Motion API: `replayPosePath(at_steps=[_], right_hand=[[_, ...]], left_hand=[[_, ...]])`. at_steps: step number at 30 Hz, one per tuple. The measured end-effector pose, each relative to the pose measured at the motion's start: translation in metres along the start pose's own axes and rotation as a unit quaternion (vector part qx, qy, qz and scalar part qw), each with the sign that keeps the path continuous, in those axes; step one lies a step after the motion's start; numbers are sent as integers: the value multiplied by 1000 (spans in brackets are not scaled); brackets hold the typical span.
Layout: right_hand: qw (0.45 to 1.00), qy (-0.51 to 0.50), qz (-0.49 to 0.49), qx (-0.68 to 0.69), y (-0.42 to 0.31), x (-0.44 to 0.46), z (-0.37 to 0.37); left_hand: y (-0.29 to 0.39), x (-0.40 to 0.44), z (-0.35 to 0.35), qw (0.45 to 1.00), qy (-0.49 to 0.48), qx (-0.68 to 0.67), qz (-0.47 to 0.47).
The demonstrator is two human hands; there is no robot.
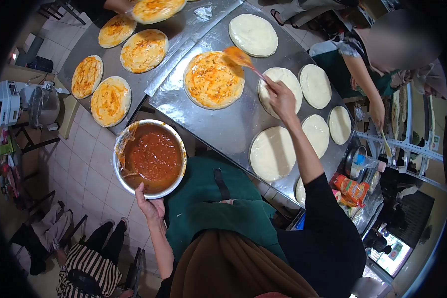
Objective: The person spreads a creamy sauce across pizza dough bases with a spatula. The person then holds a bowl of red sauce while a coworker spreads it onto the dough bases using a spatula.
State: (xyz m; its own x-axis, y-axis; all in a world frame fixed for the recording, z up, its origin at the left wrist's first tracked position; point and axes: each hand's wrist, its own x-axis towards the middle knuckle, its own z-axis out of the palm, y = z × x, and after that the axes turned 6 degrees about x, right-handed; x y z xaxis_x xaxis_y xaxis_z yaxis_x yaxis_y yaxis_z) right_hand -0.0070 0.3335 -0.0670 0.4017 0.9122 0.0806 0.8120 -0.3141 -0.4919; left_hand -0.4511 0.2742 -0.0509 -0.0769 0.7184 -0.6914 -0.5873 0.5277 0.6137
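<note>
My left hand (pixel 151 204) grips the rim of a metal bowl (pixel 183 174) from below, thumb over the edge. Chunky red sauce (pixel 154 153) lies in the bowl, and crumpled clear plastic (pixel 124 149) clings to its left side. My right hand (pixel 281 98) is closed around the handle of a spatula (pixel 238 56), its head coated in orange sauce. The spatula's head is over the upper right edge of a dough round smeared with sauce (pixel 213 82); whether it touches is unclear. Plain dough rounds (pixel 280 92) lie beneath and around my right hand.
Several sauced rounds (pixel 144 50) lie on the left steel table (pixel 134 94). More plain rounds (pixel 273 154) cover the right side of the nearer steel table (pixel 223 129). A co-worker's arm (pixel 365 82) reaches down at the right, near packets (pixel 351 189) and a shelf rack. Another hand shows at top left.
</note>
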Motion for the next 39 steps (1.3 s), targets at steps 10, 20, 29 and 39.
replayPosePath(at_steps=[10,20,29,39], right_hand=[[999,-43,6,-25,-1,25,-8],[980,-176,-88,20,-69,-3,2],[974,-156,-124,104,-70,-25,20],[996,-82,31,-15,-1,-105,-41]], left_hand=[[-2,1,-7,1000,18,9,-3],[-1,5,-6,1000,14,11,6],[5,5,0,1000,-3,4,0],[2,7,3,999,-24,31,19]])
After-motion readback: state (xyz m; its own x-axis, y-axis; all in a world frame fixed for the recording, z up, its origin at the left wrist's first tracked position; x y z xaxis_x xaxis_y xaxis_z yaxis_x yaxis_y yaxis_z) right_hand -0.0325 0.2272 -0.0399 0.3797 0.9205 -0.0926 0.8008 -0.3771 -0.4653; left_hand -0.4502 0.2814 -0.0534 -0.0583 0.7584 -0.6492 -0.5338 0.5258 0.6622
